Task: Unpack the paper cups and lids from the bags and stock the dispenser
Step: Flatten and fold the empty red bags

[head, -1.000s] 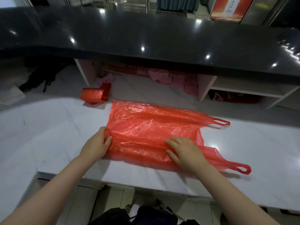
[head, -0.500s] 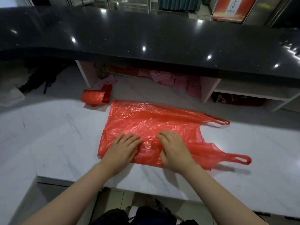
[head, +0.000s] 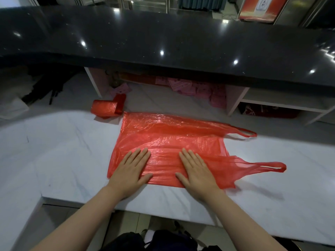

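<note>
Where fingers curled before, both grips flat | left hand point(head: 129, 169), right hand point(head: 196, 170) pressing red bag point(head: 168, 140)

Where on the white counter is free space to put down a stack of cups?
Bare white counter lies left of the flat red bag, and right beyond its handles. The middle is taken: left hand, right hand, rolled bag behind.
</note>
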Available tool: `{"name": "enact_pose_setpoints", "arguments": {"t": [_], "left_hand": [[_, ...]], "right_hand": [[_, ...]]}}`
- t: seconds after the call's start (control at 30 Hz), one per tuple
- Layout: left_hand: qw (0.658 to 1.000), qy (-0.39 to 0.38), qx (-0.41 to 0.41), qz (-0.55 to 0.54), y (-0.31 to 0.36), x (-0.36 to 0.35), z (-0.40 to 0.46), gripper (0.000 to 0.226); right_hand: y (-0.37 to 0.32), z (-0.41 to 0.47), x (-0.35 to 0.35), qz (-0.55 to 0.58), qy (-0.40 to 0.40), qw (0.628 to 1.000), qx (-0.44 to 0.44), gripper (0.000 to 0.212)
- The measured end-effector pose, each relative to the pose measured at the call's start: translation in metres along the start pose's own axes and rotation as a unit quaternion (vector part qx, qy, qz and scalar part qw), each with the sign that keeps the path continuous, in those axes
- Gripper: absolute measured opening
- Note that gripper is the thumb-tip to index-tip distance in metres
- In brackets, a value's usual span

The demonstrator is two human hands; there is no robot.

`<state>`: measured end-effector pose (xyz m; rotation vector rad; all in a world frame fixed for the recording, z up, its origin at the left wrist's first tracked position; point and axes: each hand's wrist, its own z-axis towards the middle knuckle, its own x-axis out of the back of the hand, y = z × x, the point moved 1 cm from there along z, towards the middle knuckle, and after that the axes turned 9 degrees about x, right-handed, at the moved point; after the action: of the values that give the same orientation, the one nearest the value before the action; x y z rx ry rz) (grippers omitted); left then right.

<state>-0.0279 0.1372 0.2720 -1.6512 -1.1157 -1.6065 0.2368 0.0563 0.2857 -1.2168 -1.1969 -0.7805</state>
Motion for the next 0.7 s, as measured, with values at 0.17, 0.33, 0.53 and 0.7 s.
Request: {"name": "enact_pose_setpoints", "arguments": {"t": [0.17,0.33,0.53,0.7], "left_hand": [[0.999,0.001,0.043,-0.001,-0.047,0.004,-0.014,0.075],[0.999,-0.013,0.05,-0.009,-0.054,0.007,-0.018,0.079],[0.997,-0.033,0.056,-0.029,-0.052,0.011,-0.018,0.082],[0.987,0.03,0.076,-0.141,-0.047,0.031,-0.014,0.065]], "right_hand": [[0.077,-0.046,0.01,-0.027,0.032,0.995,-0.091,0.077],[0.112,-0.075,0.02,-0.028,0.02,0.991,-0.129,0.079],[0.109,-0.074,0.022,-0.022,0.012,0.991,-0.133,0.08],[0.099,-0.064,0.038,-0.011,0.089,0.987,-0.133,0.079]]}}
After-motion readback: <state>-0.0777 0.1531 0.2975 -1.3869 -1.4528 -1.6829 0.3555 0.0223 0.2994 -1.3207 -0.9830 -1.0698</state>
